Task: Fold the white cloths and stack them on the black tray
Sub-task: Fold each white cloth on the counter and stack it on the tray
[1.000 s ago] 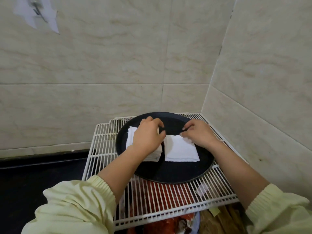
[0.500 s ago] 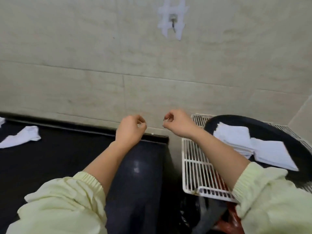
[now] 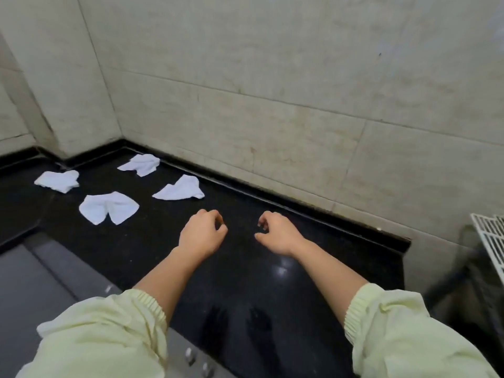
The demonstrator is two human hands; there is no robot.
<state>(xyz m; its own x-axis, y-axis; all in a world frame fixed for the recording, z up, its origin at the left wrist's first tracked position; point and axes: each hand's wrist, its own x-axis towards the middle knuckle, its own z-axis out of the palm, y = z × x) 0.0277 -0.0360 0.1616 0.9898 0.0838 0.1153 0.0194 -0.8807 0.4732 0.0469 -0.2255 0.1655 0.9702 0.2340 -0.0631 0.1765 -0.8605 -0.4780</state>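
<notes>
Several crumpled white cloths lie on the black countertop (image 3: pixel 272 285) at the left. The nearest cloth (image 3: pixel 178 189) lies just beyond my left hand, and a wide one (image 3: pixel 109 207) is to its left. Farther off are a cloth by the wall (image 3: pixel 140 164) and a far-left cloth (image 3: pixel 57 180). My left hand (image 3: pixel 201 233) and my right hand (image 3: pixel 276 233) hover side by side over the bare counter, fingers loosely curled, holding nothing. The black tray is out of view.
A tiled wall (image 3: pixel 272 118) runs along the back of the counter and turns a corner at the left. A corner of the white wire rack (image 3: pixel 491 236) shows at the right edge, past the counter's end. A grey panel (image 3: pixel 41 274) with small knobs lies in front.
My view and both hands have swung left, from the tray with folded cloths on the wire rack to the black counter. The loose cloths have come into view.
</notes>
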